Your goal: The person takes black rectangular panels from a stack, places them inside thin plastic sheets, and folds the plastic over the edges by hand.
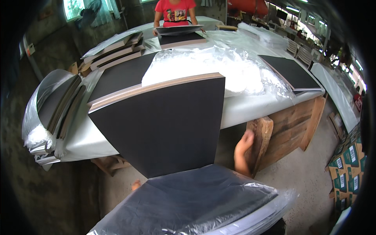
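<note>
A thick stack of square black boards (164, 129) with pale brown edges stands upright in front of me, tilted against the table edge. Below it, a second black stack in clear plastic film (176, 199) lies close to my body. My right hand (244, 145) is to the right of the upright boards, beside a wooden table leg; its fingers are smeared by motion and nothing shows in them. Only a small bit of my left hand (136, 184) shows at the lower left edge of the boards; its fingers are hidden.
The table (243, 109) is covered in pale sheeting and carries a crumpled clear plastic bag (243, 74), a black board stack (291, 72) and wrapped boards (55, 109). Across it a person in a red shirt (176, 11) holds a dark board. Printed cartons (346, 172) stand at right.
</note>
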`<state>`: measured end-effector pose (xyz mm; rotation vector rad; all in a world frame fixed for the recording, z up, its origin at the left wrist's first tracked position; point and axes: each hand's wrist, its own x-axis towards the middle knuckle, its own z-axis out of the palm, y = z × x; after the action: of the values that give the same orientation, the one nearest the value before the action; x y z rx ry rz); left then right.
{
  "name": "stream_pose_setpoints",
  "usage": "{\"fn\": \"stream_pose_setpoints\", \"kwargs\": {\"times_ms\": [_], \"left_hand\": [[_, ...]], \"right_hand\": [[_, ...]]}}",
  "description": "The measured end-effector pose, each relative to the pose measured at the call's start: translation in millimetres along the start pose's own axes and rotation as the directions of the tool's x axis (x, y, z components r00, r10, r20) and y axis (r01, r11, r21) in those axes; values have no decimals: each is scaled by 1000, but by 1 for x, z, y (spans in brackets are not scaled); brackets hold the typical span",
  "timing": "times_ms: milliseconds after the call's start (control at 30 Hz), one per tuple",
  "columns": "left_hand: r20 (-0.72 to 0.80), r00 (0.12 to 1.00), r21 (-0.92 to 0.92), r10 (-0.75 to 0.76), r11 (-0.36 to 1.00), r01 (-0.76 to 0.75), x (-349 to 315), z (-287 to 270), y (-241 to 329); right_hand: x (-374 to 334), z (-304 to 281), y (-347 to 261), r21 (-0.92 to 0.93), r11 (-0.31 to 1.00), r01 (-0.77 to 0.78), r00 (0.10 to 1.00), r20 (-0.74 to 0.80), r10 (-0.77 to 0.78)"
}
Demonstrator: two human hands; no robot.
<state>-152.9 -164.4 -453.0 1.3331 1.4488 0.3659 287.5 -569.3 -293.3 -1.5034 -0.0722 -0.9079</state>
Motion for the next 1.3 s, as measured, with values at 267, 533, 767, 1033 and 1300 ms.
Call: {"fn": "stream_pose_setpoints", "kwargs": {"times_ms": [267,533,767,1033,1300], "left_hand": [[-283,572,-446,770,422,-789,-194,-80,315],[364,141,-248,921,241,-938,-314,-34,335],[662,-232,-425,713,101,-900,-336,3,319],[709,-209,-403,673,143,-904,-335,6,321],[568,-9,-667,823,455,-590,-316,10,305]], "right_hand": [[186,129,-221,176,791,586,444,746,-496],[218,201,-199,82,978,192,447,880,-162],[175,216,-185,-85,576,813,446,727,-522],[275,205,-225,814,286,-505,862,492,123],[137,108,-295,676,200,-709,545,706,-452]]}}
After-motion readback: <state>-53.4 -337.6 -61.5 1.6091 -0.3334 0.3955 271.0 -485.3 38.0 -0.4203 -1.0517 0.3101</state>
